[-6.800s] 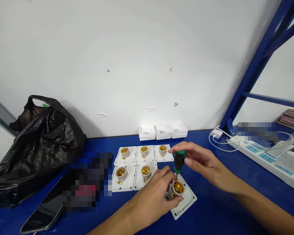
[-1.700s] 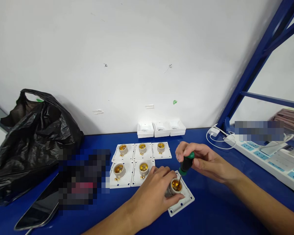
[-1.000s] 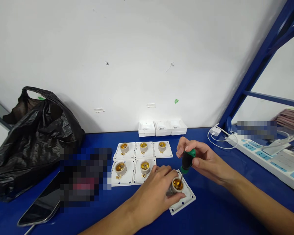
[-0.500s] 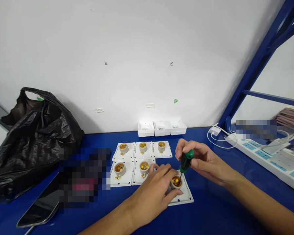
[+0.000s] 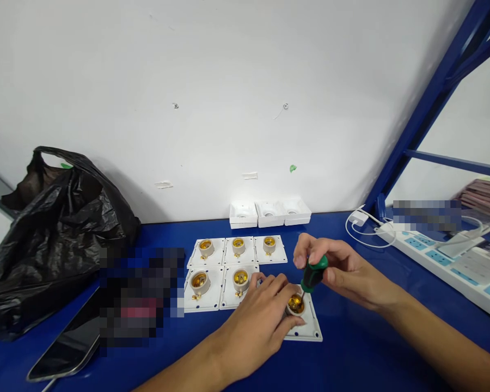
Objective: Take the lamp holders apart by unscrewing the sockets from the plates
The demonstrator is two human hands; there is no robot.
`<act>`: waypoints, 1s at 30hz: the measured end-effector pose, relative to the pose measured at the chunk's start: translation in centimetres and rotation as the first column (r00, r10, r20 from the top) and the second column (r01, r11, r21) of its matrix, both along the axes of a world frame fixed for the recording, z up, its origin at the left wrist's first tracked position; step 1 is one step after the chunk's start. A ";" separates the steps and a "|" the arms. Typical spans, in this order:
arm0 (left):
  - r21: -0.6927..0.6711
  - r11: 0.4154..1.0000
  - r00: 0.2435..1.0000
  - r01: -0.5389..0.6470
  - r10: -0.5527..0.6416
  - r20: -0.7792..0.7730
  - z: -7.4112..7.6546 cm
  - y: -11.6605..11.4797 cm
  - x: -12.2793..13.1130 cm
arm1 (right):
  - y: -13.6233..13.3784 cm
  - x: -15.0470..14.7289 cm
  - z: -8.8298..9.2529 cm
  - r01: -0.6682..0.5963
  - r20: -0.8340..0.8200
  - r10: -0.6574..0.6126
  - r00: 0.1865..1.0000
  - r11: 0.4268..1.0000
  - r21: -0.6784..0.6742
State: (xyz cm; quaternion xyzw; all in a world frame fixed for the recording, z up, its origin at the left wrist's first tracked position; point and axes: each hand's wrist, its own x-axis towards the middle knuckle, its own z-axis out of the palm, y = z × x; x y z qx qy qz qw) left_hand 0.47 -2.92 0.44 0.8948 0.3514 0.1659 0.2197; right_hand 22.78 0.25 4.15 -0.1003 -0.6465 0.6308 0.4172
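Observation:
A screwdriver (image 5: 313,274) with a green and black handle is pinched in the fingers of my right hand (image 5: 343,272). It leans, and its tip reaches down inside the brass-lined lamp socket (image 5: 296,305) at the front right. That socket stands on a square white base plate (image 5: 310,321). My left hand (image 5: 261,316) grips the socket from the left, thumb in front and fingers behind. Left of it and behind it, several more white plates (image 5: 212,302) lie in two rows, each carrying a round lamp socket (image 5: 200,282).
White square covers (image 5: 270,213) line the wall. A black plastic bag (image 5: 65,228) and a phone (image 5: 69,337) are on the left of the blue table (image 5: 351,359). On the right are a power strip (image 5: 445,261), white cables and a blue metal frame (image 5: 424,103).
My right hand has shifted slightly to the right and turned, and the screwdriver leans more. The socket under it has moved a touch to the right; my left hand keeps its hold.

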 end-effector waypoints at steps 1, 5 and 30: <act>0.001 1.000 1.000 0.000 0.000 -0.012 0.0 0.0 0.0 | 0.0 0.0 0.0 -0.014 0.008 0.014 1.000 1.000 -0.016; 0.018 1.000 0.998 -0.008 0.009 -0.058 0.2 0.0 0.2 | 0.0 -0.1 -0.2 0.038 0.011 -0.037 0.999 0.998 -0.056; 0.058 0.998 0.998 0.011 -0.008 -0.061 -0.2 -0.1 0.1 | 0.2 -0.8 -1.0 0.185 0.016 -0.185 0.983 0.968 -0.168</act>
